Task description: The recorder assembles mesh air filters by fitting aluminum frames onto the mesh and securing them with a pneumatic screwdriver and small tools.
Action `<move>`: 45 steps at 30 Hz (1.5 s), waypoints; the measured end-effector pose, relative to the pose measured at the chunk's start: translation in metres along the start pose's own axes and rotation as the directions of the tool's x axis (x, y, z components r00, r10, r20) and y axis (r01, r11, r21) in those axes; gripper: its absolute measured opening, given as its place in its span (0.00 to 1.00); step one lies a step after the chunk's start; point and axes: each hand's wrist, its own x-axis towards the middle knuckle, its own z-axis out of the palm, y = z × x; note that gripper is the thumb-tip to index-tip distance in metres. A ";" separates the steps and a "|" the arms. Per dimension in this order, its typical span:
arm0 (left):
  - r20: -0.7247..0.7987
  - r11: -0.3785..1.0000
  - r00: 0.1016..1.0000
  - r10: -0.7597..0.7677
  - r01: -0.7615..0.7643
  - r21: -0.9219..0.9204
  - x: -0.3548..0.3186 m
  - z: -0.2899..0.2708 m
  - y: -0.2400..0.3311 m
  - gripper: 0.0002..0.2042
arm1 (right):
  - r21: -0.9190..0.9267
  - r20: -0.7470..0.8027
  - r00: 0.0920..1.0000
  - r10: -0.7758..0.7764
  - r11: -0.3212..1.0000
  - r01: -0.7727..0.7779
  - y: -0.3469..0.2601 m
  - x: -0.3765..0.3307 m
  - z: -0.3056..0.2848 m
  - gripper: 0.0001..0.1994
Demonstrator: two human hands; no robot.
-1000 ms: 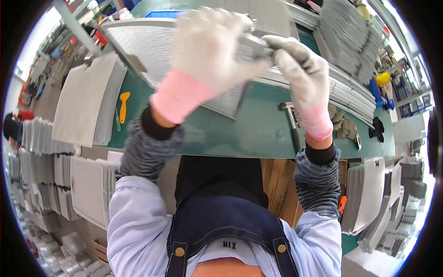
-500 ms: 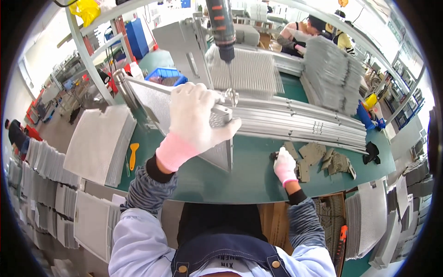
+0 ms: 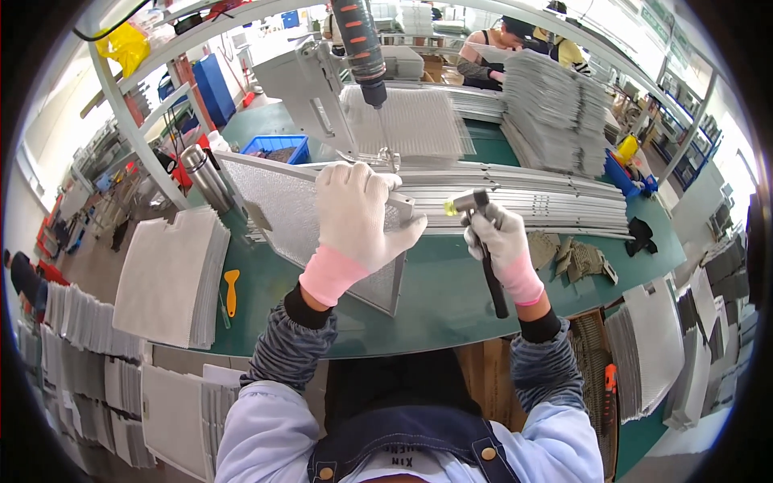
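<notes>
My left hand (image 3: 354, 216), in a white glove with a pink cuff, grips the corner of a framed silver mesh panel (image 3: 282, 201) that stands tilted on the table. Its fingers wrap over the top of the frame and the thumb points right. My right hand (image 3: 506, 241), gloved alike, is closed round the dark handle of a small hammer (image 3: 493, 283). The hammer's head, with a yellow-green face, is raised just right of the panel corner, apart from it. A power screwdriver (image 3: 364, 68) hangs above, its tip behind my left hand.
Silver metal strips (image 3: 547, 201) lie across the green table (image 3: 435, 310). Grey-brown plates (image 3: 584, 259) and a black cloth (image 3: 641, 235) are at the right. A yellow scraper (image 3: 232, 291), stacked panels (image 3: 169, 278), a flask (image 3: 205, 177) and a blue bin (image 3: 278, 148) stand left. A person works beyond.
My right hand has lifted the hammer from beside the grey-brown plates and brought it up and left toward the panel corner. My left hand keeps its grip on the panel. The view has shifted slightly.
</notes>
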 end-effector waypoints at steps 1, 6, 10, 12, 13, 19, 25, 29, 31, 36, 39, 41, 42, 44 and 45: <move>0.056 1.000 0.998 -0.010 0.010 0.003 0.001 -0.003 0.000 0.20 | 0.007 -0.030 0.999 -0.041 0.999 0.042 -0.012 -0.002 0.011 0.09; 0.093 0.999 0.995 -0.033 0.030 0.042 -0.002 0.008 0.001 0.23 | -0.015 -0.370 0.899 -0.234 0.969 0.246 -0.001 -0.034 0.072 0.11; 0.010 0.997 0.999 -0.037 0.036 0.063 0.000 0.016 -0.004 0.23 | -0.174 -0.298 0.919 -0.259 0.961 0.214 0.007 -0.033 0.088 0.12; 0.016 0.998 0.999 -0.037 0.036 0.051 -0.002 0.013 -0.006 0.22 | -0.151 -0.284 0.928 -0.243 0.967 0.207 0.003 -0.033 0.088 0.12; 0.017 0.998 0.999 -0.033 0.032 0.048 -0.002 0.011 -0.008 0.22 | -0.123 -0.264 0.936 -0.234 0.970 0.207 0.000 -0.031 0.088 0.12; -0.052 0.999 0.998 -0.035 0.037 0.038 -0.006 0.010 -0.003 0.19 | -0.519 0.200 0.964 -0.177 0.815 0.258 -0.080 -0.013 0.041 0.11; -0.171 1.000 0.985 -0.010 0.007 -0.020 -0.006 0.014 -0.002 0.16 | -0.675 0.408 0.609 -0.680 0.224 0.703 -0.133 0.031 0.030 0.08; -0.148 0.999 0.989 -0.004 0.010 0.041 -0.008 0.013 -0.004 0.16 | -0.751 0.569 0.821 0.045 0.436 0.497 -0.136 0.042 0.052 0.09; -0.194 1.000 0.981 0.021 -0.021 0.002 -0.007 0.016 -0.005 0.16 | -0.492 0.657 0.547 -0.519 0.255 0.832 -0.134 0.052 0.049 0.11; -0.185 1.000 0.982 0.023 -0.026 -0.014 -0.007 0.014 -0.003 0.16 | -0.512 0.818 0.548 -0.176 0.214 0.832 -0.122 0.055 0.032 0.11; -0.187 1.000 0.982 0.013 -0.016 -0.019 -0.006 0.016 -0.004 0.16 | -0.700 0.690 0.720 -0.075 0.185 0.690 -0.148 0.042 0.051 0.10; -0.207 0.998 0.978 0.010 -0.021 -0.051 -0.006 0.019 0.000 0.16 | -0.657 0.392 0.810 -0.436 0.483 0.578 -0.160 0.037 0.051 0.10; -0.192 0.998 0.981 0.019 -0.029 -0.050 -0.006 0.016 0.000 0.16 | -0.665 0.388 0.815 -0.431 0.482 0.571 -0.156 0.036 0.049 0.10; -0.190 0.998 0.981 0.030 -0.038 -0.041 -0.007 0.012 -0.004 0.16 | -0.690 0.529 0.829 -0.181 0.477 0.544 -0.136 0.032 0.049 0.12; -0.177 0.999 0.984 0.022 -0.028 -0.034 -0.009 0.011 -0.005 0.16 | -0.705 0.582 0.812 -0.046 0.469 0.533 -0.124 0.031 0.048 0.13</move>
